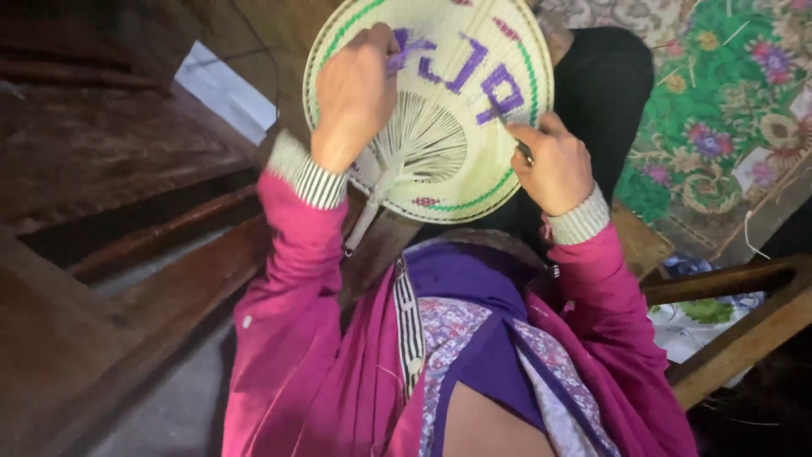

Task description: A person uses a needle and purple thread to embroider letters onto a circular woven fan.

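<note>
Dim wooden setting: dark plank furniture (101, 144) on the left, a wooden frame bar (744, 326) lower right. Round woven fan (440, 127), pale straw with a green ring near the rim and purple woven shapes, sits upper centre, held up over the lap between both hands; its handle (362, 222) points down-left. Left hand (355, 93) curled over the fan's upper-left face, fingertips on a purple strand (404, 49), seemingly pinching it. Right hand (554, 165) at the right edge, fingers closed on a small thin tool (523, 151), kind unclear. Magenta sleeves with striped cuffs (304, 173). Green floral cloth (719, 110) beyond, to the right. Black fabric (605, 85) behind the fan.
</note>
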